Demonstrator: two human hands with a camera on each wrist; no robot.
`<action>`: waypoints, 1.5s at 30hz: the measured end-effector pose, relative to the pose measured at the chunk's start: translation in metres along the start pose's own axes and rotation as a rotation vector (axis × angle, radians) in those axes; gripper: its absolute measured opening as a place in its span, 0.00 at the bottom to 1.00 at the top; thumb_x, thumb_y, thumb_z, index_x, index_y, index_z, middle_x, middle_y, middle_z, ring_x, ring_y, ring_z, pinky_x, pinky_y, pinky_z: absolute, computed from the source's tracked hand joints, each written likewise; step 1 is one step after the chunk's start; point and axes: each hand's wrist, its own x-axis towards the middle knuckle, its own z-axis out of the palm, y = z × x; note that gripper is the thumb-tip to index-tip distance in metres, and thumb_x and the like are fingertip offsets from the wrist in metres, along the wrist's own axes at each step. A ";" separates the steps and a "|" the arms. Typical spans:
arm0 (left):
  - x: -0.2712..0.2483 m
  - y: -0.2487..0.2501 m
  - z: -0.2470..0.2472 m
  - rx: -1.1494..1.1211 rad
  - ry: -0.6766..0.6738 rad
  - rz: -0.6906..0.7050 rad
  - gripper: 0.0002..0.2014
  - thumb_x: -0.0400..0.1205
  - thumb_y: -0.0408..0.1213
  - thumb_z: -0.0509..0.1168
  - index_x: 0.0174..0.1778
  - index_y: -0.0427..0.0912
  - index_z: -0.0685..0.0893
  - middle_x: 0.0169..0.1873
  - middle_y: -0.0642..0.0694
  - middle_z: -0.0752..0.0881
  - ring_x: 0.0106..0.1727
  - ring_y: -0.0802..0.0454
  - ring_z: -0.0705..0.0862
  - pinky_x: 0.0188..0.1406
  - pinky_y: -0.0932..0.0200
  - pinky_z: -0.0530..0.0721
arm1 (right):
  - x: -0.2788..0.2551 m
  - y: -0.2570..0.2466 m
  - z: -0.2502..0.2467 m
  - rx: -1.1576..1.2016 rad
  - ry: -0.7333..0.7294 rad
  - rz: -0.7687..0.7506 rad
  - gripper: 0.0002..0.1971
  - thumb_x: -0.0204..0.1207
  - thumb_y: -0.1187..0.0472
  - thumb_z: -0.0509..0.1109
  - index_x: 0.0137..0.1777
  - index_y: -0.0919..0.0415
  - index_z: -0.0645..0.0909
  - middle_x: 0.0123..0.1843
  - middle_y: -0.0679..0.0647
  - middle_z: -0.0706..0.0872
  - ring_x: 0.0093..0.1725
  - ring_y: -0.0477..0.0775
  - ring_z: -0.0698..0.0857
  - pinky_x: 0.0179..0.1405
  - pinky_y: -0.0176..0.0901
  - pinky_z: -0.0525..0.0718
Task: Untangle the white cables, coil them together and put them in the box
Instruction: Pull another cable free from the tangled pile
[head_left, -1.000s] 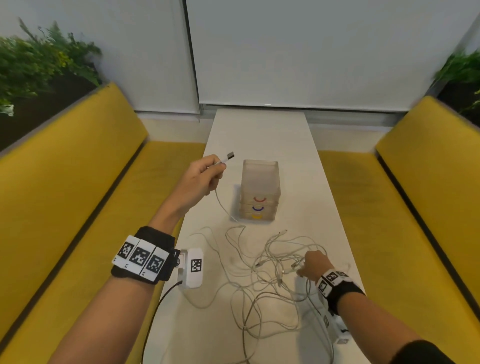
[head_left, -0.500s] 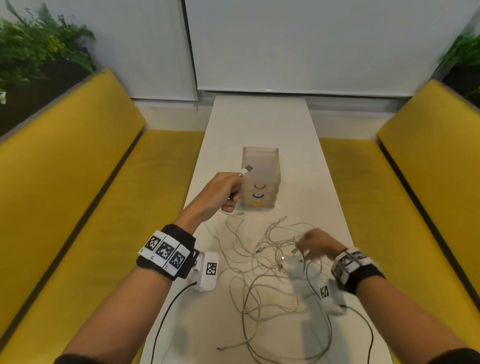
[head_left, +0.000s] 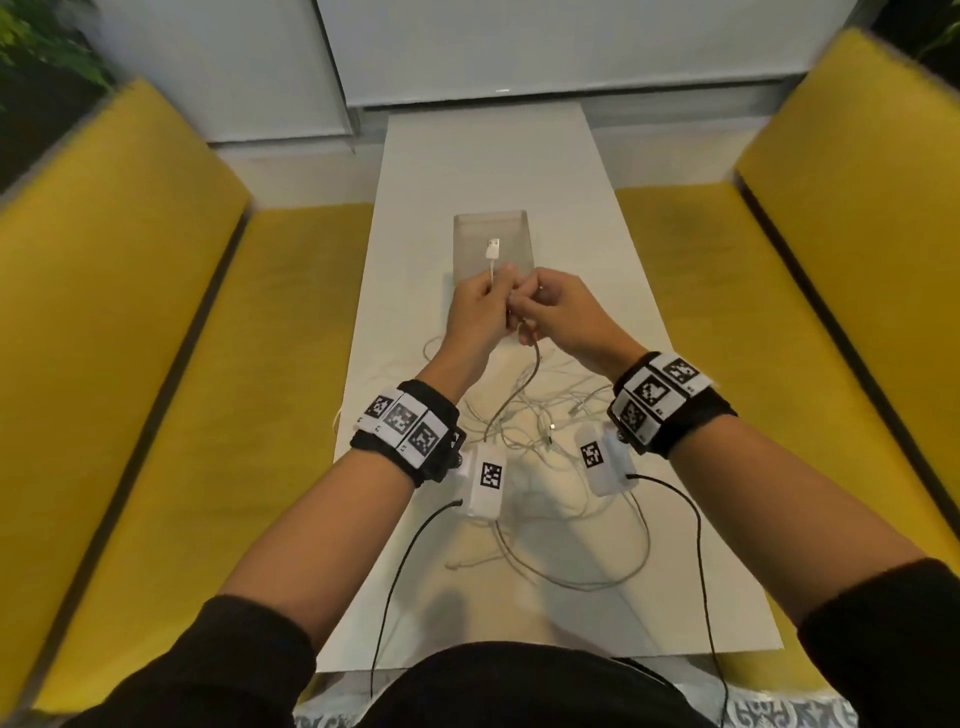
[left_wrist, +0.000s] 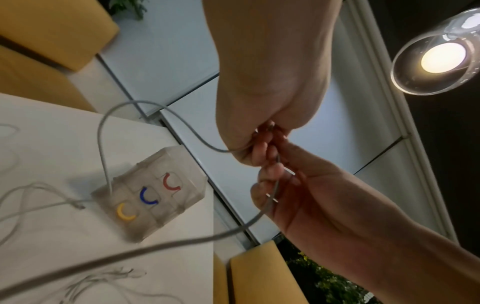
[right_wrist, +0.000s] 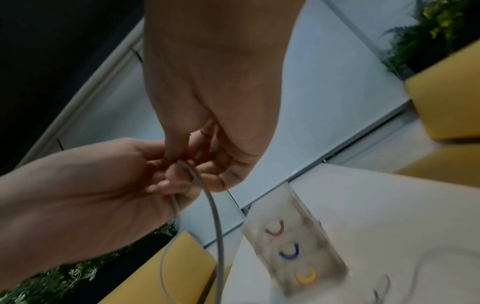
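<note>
Both hands meet in the air just in front of the translucent box (head_left: 470, 228), above the white table (head_left: 613, 270). My left hand (head_left: 501, 291) grips a white cable whose USB plug (head_left: 492, 248) sticks up past the fingers. My right hand (head_left: 530, 299) pinches the same cable right beside it. From the hands the held cable (head_left: 535, 358) drops to the tangle of white cables (head_left: 550, 421) on the table. The left wrist view shows the left hand (left_wrist: 249, 152) curled round the cable (left_wrist: 103, 144). In the right wrist view the right hand (right_wrist: 197, 156) holds the cable (right_wrist: 215, 216).
The box (left_wrist: 150, 197) has red, blue and yellow drawer handles on its front. Yellow benches (head_left: 156, 364) run along both long sides of the narrow table. Black leads (head_left: 405, 561) trail from the wrist cameras toward my body. A lit lamp (left_wrist: 441, 57) hangs overhead.
My left hand brought the plug end in from the left to in front of the box. My right hand left the tangle, rose and took hold of the same cable.
</note>
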 end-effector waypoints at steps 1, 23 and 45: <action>0.000 -0.002 0.000 0.000 0.050 0.003 0.19 0.92 0.44 0.57 0.43 0.37 0.84 0.29 0.42 0.82 0.28 0.53 0.79 0.31 0.56 0.80 | -0.002 0.004 0.004 0.020 0.007 0.006 0.09 0.85 0.64 0.66 0.47 0.72 0.78 0.32 0.57 0.83 0.25 0.49 0.78 0.27 0.44 0.76; -0.024 0.033 -0.027 0.245 -0.241 0.308 0.17 0.93 0.40 0.54 0.73 0.47 0.82 0.31 0.48 0.72 0.31 0.57 0.70 0.33 0.61 0.71 | -0.022 -0.032 -0.008 -0.240 -0.192 -0.126 0.15 0.91 0.61 0.53 0.49 0.73 0.71 0.33 0.45 0.69 0.26 0.37 0.69 0.25 0.28 0.69; -0.010 0.067 -0.057 -0.314 -0.069 0.197 0.13 0.93 0.47 0.52 0.59 0.45 0.79 0.27 0.47 0.63 0.23 0.55 0.59 0.16 0.64 0.61 | -0.034 0.007 -0.019 -0.221 0.022 0.055 0.15 0.89 0.50 0.54 0.49 0.61 0.74 0.31 0.51 0.69 0.29 0.47 0.65 0.25 0.39 0.67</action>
